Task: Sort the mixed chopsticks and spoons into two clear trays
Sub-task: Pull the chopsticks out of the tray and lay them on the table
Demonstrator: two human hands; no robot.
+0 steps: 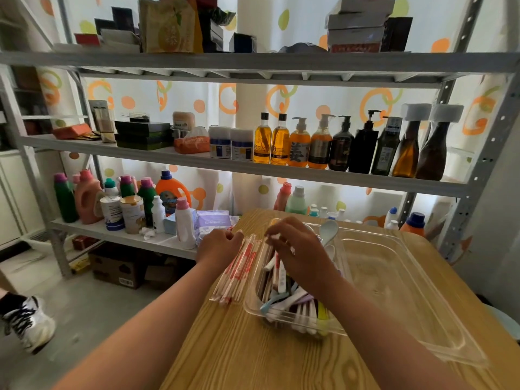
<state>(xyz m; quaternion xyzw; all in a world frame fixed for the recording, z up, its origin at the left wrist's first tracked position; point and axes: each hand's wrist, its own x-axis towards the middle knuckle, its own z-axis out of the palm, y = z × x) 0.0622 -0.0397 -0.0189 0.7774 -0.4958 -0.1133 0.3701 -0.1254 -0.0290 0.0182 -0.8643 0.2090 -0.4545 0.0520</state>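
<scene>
— Which step is the person on?

— Picking the chopsticks out of the mix, by the look of it. At the left, the left hand (219,246) has its fingers curled onto the far ends of a bundle of wrapped chopsticks (235,273) in red-and-white sleeves. The bundle lies on the tabletop (253,361) just beside the left tray (249,302), not in it.

— And inside that tray?

— A mixed heap (289,301) of spoon handles and sticks, piled toward the near end. Over its far part, the right hand (295,244) pinches a white-tipped stick (274,237) between thumb and fingertips. Whether the stick is free of the heap cannot be told.

— Any spoons set apart?

— A pale spoon (331,228) stands bowl-up at the far end, just right of that hand. The right tray (399,280), close beside the left one, looks bare.

— How far along, then?

— Early, probably. Most pieces are unsorted, and neither tray holds one kind alone.

— And the next move?

— Likely carrying the pinched stick left to the bundle, with the ends lined up so nothing rolls off the edge. After that the bundle needs one tray and the spoons the other.
</scene>
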